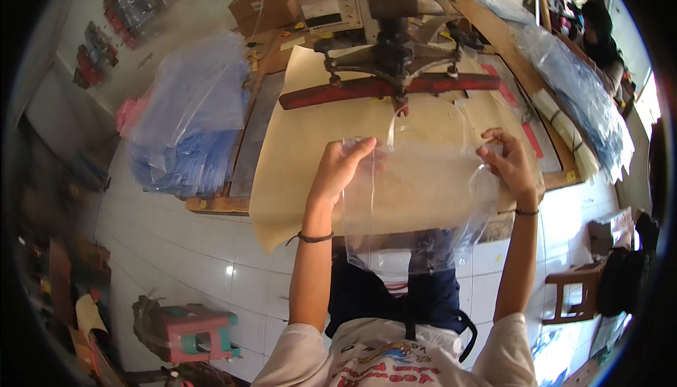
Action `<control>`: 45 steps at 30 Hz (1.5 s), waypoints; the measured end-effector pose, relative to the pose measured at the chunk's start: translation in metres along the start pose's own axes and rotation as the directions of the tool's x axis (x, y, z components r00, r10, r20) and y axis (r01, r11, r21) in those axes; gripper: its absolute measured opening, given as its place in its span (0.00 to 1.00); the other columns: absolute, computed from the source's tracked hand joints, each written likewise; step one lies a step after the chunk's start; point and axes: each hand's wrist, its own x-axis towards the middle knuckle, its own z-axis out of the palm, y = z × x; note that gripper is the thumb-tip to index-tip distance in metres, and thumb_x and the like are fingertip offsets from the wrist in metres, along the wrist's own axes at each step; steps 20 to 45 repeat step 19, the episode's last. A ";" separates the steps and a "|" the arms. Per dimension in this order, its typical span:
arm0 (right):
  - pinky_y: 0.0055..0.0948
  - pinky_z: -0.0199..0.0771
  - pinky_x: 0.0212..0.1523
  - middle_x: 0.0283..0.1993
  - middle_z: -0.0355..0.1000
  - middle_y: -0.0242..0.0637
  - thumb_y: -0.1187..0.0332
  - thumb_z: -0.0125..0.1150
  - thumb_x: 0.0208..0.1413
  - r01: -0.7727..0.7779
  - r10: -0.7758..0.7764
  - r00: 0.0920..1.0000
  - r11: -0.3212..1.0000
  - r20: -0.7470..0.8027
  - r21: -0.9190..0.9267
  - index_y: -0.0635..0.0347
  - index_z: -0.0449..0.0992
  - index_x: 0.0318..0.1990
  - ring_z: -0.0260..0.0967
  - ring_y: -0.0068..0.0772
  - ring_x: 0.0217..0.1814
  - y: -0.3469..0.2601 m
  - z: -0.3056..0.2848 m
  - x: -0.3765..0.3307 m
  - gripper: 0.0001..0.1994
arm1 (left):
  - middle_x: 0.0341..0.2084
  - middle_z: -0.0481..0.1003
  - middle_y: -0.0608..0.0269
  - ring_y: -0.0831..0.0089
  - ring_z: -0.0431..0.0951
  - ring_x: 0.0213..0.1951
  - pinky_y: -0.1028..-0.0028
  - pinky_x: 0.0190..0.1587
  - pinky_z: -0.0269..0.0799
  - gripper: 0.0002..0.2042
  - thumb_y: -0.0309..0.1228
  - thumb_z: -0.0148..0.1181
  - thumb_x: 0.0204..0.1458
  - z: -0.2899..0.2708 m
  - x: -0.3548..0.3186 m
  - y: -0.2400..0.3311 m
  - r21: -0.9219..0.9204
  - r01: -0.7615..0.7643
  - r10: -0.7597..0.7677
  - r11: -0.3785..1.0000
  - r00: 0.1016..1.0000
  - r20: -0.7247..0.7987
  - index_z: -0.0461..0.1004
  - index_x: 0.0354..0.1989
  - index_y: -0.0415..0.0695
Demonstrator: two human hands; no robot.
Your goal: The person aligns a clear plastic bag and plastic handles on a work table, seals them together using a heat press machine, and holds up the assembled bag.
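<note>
While both hands, left [342, 168], right [511, 165], pinch a clear plastic bag [419, 203] (over tan paper [296, 147]), blue bag stack [187, 140] left

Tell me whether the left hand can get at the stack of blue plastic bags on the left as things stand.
Probably yes, but not freely: the left hand is pinching the clear plastic bag with the right hand. The blue bag stack lies apart on its own side, nothing between.

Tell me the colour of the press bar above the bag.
Red, worn in places: the press bar, clearest in the head view.
</note>
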 end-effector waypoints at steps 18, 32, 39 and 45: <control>0.39 0.75 0.60 0.65 0.69 0.47 0.47 0.78 0.46 0.423 -0.093 0.851 0.705 0.517 -0.569 0.47 0.39 0.79 0.80 0.44 0.52 -0.158 -0.081 -0.124 0.60 | 0.27 0.83 0.50 0.65 0.85 0.29 0.70 0.35 0.82 0.10 0.27 0.66 0.59 0.091 -0.069 0.088 -0.219 -0.648 0.657 0.729 0.573 0.490 0.82 0.41 0.30; 0.39 0.75 0.60 0.65 0.69 0.47 0.47 0.78 0.46 0.391 -0.073 0.867 0.714 0.493 -0.581 0.47 0.39 0.79 0.80 0.44 0.52 -0.155 -0.085 -0.135 0.60 | 0.29 0.83 0.48 0.64 0.85 0.30 0.70 0.37 0.83 0.10 0.27 0.65 0.59 0.102 -0.070 0.086 -0.213 -0.624 0.638 0.751 0.605 0.477 0.82 0.41 0.31; 0.39 0.75 0.60 0.65 0.69 0.47 0.47 0.78 0.46 0.391 -0.073 0.867 0.714 0.493 -0.581 0.47 0.39 0.79 0.80 0.44 0.52 -0.155 -0.085 -0.135 0.60 | 0.29 0.83 0.48 0.64 0.85 0.30 0.70 0.37 0.83 0.10 0.27 0.65 0.59 0.102 -0.070 0.086 -0.213 -0.624 0.638 0.751 0.605 0.477 0.82 0.41 0.31; 0.39 0.75 0.60 0.65 0.69 0.47 0.47 0.78 0.46 0.391 -0.073 0.867 0.714 0.493 -0.581 0.47 0.39 0.79 0.80 0.44 0.52 -0.155 -0.085 -0.135 0.60 | 0.29 0.83 0.48 0.64 0.85 0.30 0.70 0.37 0.83 0.10 0.27 0.65 0.59 0.102 -0.070 0.086 -0.213 -0.624 0.638 0.751 0.605 0.477 0.82 0.41 0.31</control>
